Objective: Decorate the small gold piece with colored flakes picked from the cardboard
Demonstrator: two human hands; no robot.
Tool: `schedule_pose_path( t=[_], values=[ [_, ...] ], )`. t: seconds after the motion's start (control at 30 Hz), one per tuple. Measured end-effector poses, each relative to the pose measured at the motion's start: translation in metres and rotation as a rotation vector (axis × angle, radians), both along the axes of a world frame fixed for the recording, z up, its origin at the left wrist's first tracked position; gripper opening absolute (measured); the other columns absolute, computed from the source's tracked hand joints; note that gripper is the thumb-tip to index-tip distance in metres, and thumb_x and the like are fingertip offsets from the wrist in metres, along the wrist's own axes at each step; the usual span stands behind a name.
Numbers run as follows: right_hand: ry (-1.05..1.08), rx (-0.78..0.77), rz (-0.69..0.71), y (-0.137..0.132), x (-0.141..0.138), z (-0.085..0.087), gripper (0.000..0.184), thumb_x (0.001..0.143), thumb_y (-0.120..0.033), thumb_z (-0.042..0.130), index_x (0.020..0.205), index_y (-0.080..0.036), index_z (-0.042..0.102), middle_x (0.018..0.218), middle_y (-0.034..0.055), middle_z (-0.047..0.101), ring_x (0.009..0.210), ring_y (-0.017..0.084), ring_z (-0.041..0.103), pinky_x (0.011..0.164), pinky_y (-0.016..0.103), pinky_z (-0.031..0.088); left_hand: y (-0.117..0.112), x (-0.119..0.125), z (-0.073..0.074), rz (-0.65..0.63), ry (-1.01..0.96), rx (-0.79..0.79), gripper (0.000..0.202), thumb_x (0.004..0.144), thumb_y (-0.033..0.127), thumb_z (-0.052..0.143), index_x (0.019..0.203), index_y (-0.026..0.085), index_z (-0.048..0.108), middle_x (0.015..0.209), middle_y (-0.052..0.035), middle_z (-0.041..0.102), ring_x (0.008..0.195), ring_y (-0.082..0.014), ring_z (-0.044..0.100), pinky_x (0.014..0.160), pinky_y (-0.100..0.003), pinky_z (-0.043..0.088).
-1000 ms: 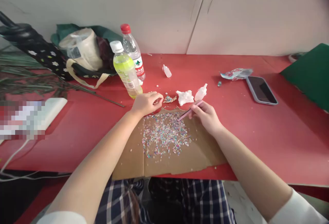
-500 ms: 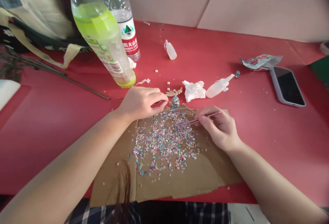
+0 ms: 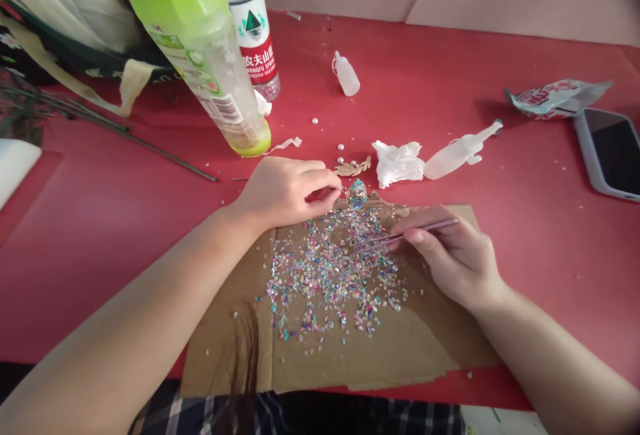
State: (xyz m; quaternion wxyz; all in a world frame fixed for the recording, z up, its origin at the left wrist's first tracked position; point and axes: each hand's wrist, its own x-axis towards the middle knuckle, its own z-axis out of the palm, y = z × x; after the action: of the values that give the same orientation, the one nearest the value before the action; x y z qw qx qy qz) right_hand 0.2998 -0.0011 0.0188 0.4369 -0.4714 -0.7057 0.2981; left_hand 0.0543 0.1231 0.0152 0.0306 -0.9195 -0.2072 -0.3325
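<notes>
Red table [image 3: 525,222] carries cardboard sheet [image 3: 400,348], iridescent chips [image 3: 330,275] scattered over its middle. Left hand [image 3: 283,188] at sheet's far edge, thumb and forefinger pinched on small glittery charm [image 3: 357,194], other fingers curled. Right hand [image 3: 457,258] beside pile, fingers pressed round pink tweezers [image 3: 400,236], tips down among chips.
</notes>
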Motion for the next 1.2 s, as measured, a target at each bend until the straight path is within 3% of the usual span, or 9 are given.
schedule_pose_path(
  t=[0.27,0.37,0.47,0.63,0.7,0.83,1.0,1.2],
  values=[
    [-0.027,0.013,0.036,-0.001,-0.002,0.002,0.01,0.1,-0.026,0.057,0.095,-0.024,0.066,0.079,-0.0018,0.072,0.071,0.011,0.069,0.064,0.022,0.055,-0.001,0.001,0.0,0.001,-0.012,-0.001,0.012,0.09,0.023,0.061,0.082,0.023,0.069,0.067,0.0079,0.067,0.057,-0.0074,0.062,0.051,-0.024,0.036],
    [-0.019,-0.019,0.057,-0.001,-0.003,0.001,0.007,0.094,-0.031,0.067,0.091,-0.025,0.064,0.078,-0.002,0.069,0.069,0.012,0.067,0.062,0.024,0.053,-0.001,0.002,0.0,0.009,0.004,-0.022,0.013,0.09,0.023,0.06,0.08,0.024,0.069,0.065,0.008,0.066,0.055,-0.0067,0.059,0.051,-0.024,0.035],
    [-0.028,-0.026,0.076,-0.002,-0.005,0.002,0.016,0.087,-0.03,0.075,0.086,-0.025,0.059,0.077,-0.0029,0.065,0.069,0.012,0.063,0.062,0.026,0.051,-0.001,0.002,0.0,0.011,0.004,-0.031,0.014,0.09,0.023,0.059,0.08,0.024,0.069,0.065,0.0077,0.067,0.056,-0.0069,0.06,0.051,-0.025,0.036],
    [-0.057,-0.096,0.114,-0.003,-0.005,0.008,0.008,0.092,-0.026,0.065,0.089,-0.024,0.059,0.075,-0.0037,0.063,0.061,0.009,0.056,0.055,0.022,0.045,-0.002,0.002,0.0,0.009,-0.001,-0.04,0.011,0.09,0.024,0.061,0.082,0.024,0.068,0.067,0.0079,0.068,0.056,-0.0071,0.059,0.05,-0.025,0.035],
    [-0.089,-0.084,0.122,-0.002,-0.003,0.009,0.001,0.094,-0.024,0.062,0.094,-0.024,0.063,0.076,-0.0028,0.065,0.063,0.009,0.059,0.057,0.022,0.046,-0.003,0.002,-0.001,0.01,-0.002,-0.046,0.011,0.089,0.023,0.061,0.082,0.024,0.069,0.068,0.0078,0.068,0.056,-0.0074,0.059,0.05,-0.025,0.035],
    [-0.085,-0.033,0.155,-0.001,-0.001,0.01,0.011,0.098,-0.021,0.056,0.094,-0.024,0.066,0.076,-0.0012,0.068,0.071,0.012,0.061,0.067,0.027,0.048,-0.003,0.002,-0.001,0.019,0.006,-0.051,0.01,0.087,0.021,0.061,0.082,0.024,0.069,0.066,0.0079,0.066,0.054,-0.0071,0.057,0.05,-0.025,0.033],
    [-0.144,0.075,0.212,0.001,-0.002,0.01,0.008,0.099,-0.024,0.058,0.095,-0.023,0.065,0.078,0.0003,0.071,0.07,0.014,0.063,0.071,0.032,0.047,-0.003,0.002,-0.001,0.017,0.008,-0.057,0.011,0.087,0.021,0.06,0.082,0.024,0.069,0.067,0.0077,0.067,0.055,-0.0076,0.058,0.05,-0.025,0.034],
    [-0.134,0.099,0.319,0.001,-0.004,0.012,0.01,0.101,-0.026,0.056,0.099,-0.023,0.065,0.082,0.0006,0.074,0.074,0.015,0.068,0.08,0.036,0.048,-0.003,0.003,-0.001,0.029,0.018,-0.058,0.013,0.087,0.021,0.058,0.081,0.024,0.069,0.066,0.0069,0.067,0.056,-0.0079,0.059,0.05,-0.025,0.034]
  ],
)
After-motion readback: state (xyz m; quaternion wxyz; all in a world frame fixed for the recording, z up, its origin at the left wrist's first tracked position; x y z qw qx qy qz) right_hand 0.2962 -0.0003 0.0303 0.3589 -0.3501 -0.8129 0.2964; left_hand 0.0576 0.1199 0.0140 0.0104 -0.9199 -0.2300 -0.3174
